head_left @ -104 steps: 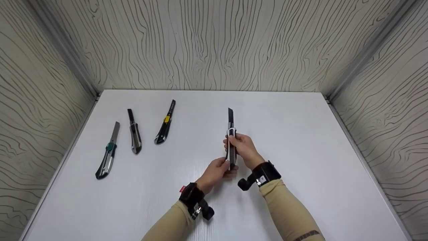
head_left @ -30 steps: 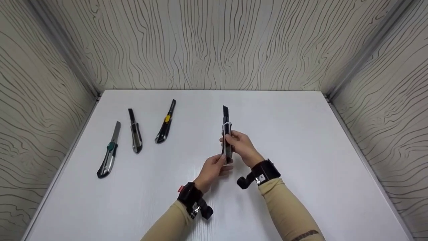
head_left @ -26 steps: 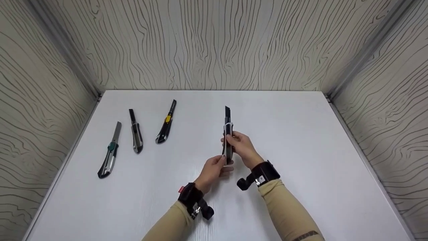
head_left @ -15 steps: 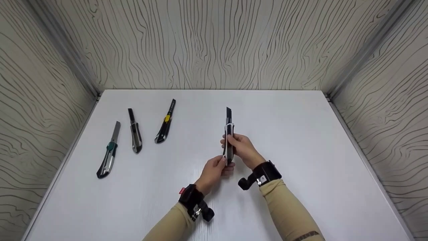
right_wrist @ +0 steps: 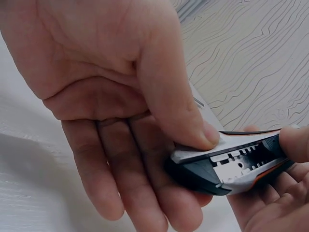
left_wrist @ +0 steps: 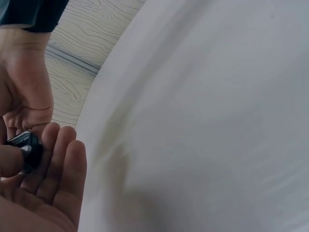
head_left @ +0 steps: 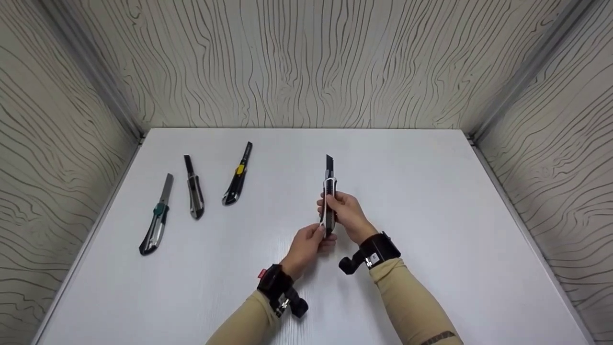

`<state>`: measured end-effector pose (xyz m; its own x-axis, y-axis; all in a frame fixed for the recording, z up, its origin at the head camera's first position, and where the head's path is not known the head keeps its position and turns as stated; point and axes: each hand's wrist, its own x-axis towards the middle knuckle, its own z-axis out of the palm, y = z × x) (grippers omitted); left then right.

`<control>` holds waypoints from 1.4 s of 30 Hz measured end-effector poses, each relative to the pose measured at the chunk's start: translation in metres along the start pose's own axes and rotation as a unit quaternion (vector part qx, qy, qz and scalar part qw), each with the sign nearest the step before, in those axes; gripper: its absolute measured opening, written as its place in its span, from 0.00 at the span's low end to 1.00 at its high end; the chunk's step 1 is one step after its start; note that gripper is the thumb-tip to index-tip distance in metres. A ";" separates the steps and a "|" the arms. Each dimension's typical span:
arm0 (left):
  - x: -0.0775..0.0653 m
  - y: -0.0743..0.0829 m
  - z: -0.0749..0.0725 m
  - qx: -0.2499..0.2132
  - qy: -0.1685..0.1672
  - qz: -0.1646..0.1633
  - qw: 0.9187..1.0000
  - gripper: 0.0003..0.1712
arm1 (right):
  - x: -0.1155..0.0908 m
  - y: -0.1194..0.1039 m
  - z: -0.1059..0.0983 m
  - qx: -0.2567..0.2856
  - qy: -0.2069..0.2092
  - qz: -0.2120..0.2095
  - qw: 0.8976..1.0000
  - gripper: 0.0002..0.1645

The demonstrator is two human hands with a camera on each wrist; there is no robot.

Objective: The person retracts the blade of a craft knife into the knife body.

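Observation:
A utility knife (head_left: 330, 186), black and white with a dark extended blade, is held pointing away from me in the head view. My right hand (head_left: 353, 216) grips its body from the right, thumb on the top face. My left hand (head_left: 301, 248) pinches the butt end between thumb and fingers. Seen from the right wrist, the knife (right_wrist: 231, 169) shows a slotted side with thin orange edging, and the left hand (right_wrist: 106, 96) has its other fingers extended. In the left wrist view only the dark butt of the knife (left_wrist: 32, 153) shows.
Three more utility knives lie on the left of the white table (head_left: 421, 182), blades out and pointing away: one with a green slider (head_left: 155, 223), a grey-and-black one (head_left: 195, 196), one with a yellow slider (head_left: 236, 179). Patterned walls (head_left: 306, 62) enclose the back and sides.
Both hands shift slightly left with the knife, then drift back right by a little. Their hold looks the same throughout, and the three knives on the table stay put.

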<state>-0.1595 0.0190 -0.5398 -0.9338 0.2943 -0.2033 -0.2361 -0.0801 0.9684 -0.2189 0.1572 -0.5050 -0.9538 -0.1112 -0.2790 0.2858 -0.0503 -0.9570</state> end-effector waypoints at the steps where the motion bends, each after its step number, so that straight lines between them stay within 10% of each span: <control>1: 0.000 0.000 0.000 0.002 0.001 -0.001 1.000 0.20 | 0.000 0.000 0.000 0.002 0.003 -0.001 1.000 0.19; 42: 0.002 -0.002 -0.002 -0.002 0.007 -0.002 1.000 0.20 | 0.002 0.002 0.003 -0.023 -0.011 0.002 1.000 0.21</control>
<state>-0.1616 0.0180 -0.5426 -0.9364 0.2816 -0.2094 -0.2413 -0.0832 0.9669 -0.2200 0.1538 -0.5071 -0.9502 -0.1336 -0.2816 0.2847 -0.0047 -0.9586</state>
